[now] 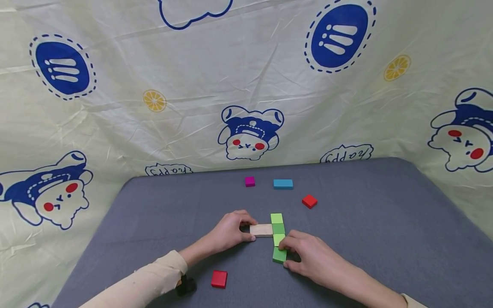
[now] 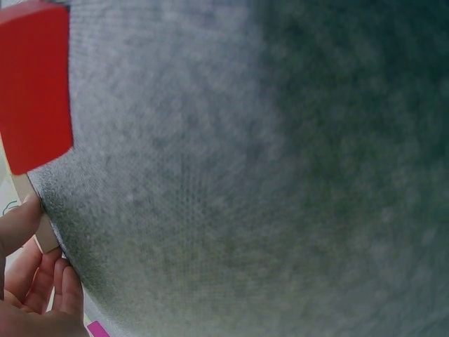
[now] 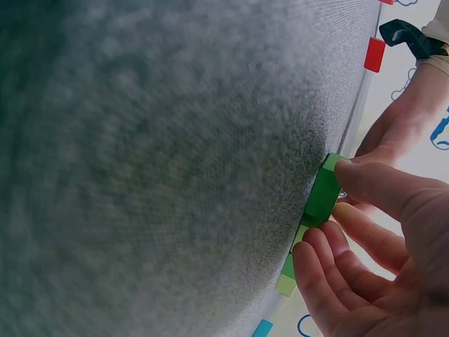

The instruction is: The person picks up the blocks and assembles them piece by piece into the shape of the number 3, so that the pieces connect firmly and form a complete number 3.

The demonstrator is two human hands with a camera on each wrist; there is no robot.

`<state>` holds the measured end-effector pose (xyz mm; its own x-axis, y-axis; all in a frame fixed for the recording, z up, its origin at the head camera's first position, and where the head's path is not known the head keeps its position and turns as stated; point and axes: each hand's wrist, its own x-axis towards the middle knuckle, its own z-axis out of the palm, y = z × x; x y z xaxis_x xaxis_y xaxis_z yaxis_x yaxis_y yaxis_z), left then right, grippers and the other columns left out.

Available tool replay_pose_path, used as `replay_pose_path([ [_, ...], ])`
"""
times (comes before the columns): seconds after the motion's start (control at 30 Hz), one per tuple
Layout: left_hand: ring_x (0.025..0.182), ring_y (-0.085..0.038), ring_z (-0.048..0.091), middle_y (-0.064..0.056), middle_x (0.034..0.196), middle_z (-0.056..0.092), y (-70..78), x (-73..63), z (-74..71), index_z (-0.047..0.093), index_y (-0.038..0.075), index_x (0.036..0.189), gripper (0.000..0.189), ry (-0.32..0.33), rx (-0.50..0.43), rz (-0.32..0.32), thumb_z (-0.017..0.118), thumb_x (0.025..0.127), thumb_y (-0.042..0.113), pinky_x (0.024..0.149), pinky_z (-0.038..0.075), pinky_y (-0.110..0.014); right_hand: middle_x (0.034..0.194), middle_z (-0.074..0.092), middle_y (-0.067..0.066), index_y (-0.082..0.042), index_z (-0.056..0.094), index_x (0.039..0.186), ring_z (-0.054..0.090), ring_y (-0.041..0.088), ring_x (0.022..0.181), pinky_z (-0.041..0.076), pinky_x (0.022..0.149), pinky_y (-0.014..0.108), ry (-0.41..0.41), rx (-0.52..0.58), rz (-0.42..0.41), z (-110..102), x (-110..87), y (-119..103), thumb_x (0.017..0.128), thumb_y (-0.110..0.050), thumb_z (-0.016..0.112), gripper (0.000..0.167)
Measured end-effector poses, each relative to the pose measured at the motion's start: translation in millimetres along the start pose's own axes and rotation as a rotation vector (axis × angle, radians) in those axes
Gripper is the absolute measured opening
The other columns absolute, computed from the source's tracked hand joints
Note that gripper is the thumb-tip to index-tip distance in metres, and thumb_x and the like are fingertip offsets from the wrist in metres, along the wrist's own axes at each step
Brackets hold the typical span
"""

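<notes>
Head view gives us a patterned cloth (image 1: 192, 68) at 12 o'clock and a grey table (image 1: 369, 214) below it. A person's left grip (image 1: 233, 229), fingers and thumb narrowed, holds the 9 o'clock end of a pale wooden block (image 1: 261, 230). The right grip (image 1: 306, 252) pinches the nearest green block (image 1: 279, 255), at the 6 o'clock end of a row of green squares (image 1: 278, 229). We judge that uneven pressure there could skew the row, since that block sits slightly turned; pushing the wooden block towards 3 o'clock could break the line too. From the row, a blue block (image 1: 283, 184) lies at 12 o'clock, one red block (image 1: 309, 201) between 1 and 2, and another red block (image 1: 219, 279) at 8, which we think the left forearm might knock if it swung back. A small magenta block (image 1: 250, 182) lies at 11. We can read no brand; the cloth's bubbles say "happy", upside down.
</notes>
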<state>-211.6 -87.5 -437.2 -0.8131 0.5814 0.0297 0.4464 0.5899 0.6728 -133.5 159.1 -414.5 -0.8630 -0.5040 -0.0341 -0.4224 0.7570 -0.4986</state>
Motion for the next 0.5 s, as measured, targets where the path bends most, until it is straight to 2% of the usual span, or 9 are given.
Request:
replay_pose_path([
  [0.5, 0.091, -0.011, 0.055, 0.009, 0.097, 0.060, 0.1, -0.7, 0.0, 0.074, 0.013, 0.110, 0.027, 0.002, -0.003, 0.002, 0.080, 0.083, 0.013, 0.082, 0.046, -0.026, 0.092, 0.053, -0.014, -0.022, 0.069, 0.104, 0.051, 0.003, 0.077, 0.047, 0.067, 0.027, 0.005, -0.004, -0.006, 0.7, -0.2, 1.2, 0.078, -0.022, 0.084, 0.030],
])
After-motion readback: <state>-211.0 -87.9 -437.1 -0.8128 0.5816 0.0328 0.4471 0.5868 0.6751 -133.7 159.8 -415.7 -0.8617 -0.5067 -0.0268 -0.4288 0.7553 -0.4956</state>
